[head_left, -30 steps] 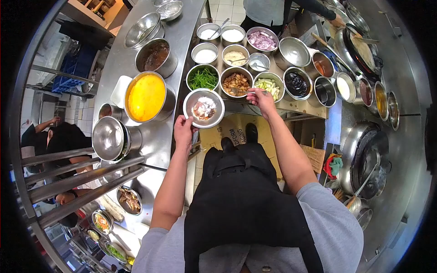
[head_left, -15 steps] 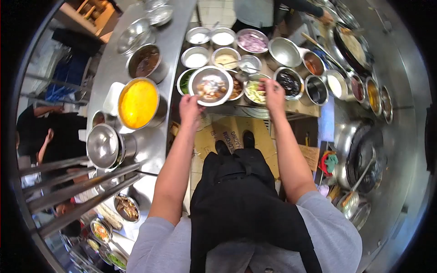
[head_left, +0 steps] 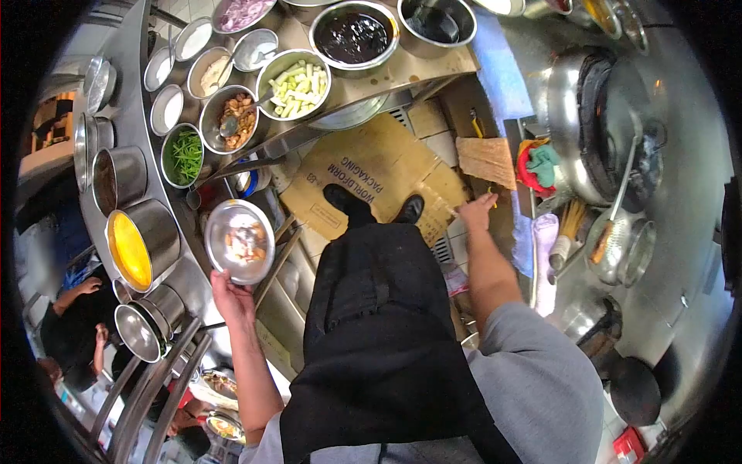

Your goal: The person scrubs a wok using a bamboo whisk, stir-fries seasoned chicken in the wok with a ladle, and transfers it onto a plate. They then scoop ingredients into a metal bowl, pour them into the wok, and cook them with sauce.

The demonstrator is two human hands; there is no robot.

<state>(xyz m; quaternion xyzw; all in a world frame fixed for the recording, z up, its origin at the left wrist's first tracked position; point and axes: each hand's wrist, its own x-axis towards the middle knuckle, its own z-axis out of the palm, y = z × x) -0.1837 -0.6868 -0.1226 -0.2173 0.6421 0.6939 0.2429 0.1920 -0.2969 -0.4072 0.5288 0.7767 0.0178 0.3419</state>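
Observation:
My left hand (head_left: 232, 298) is closed on the rim of a shallow metal bowl (head_left: 267, 255), which holds a small heap of pale and brownish pieces. That bowl is over the gap beside the counter, below a tin of chopped greens (head_left: 185, 157) and a tin of brown diced pieces (head_left: 230, 116) with a spoon in it. A tin of pale green cut stalks (head_left: 295, 89) stands beside them. My right hand (head_left: 478, 210) is empty, fingers partly stretched, close to the side panel under a brown cloth (head_left: 485, 161). Whether it touches the panel I cannot tell.
Flattened cardboard (head_left: 371, 174) lies under my feet. To the right are a large wok (head_left: 618, 139) with a ladle (head_left: 622, 185) and a strainer (head_left: 610, 240). At left stand a pot of yellow liquid (head_left: 131, 247) and metal rails (head_left: 158, 387). People work beyond the rails.
My view and body have turned right, towards the wok. The left hand has carried the bowl away from the row of tins. My right hand has left the green stalks and come down beside the panel.

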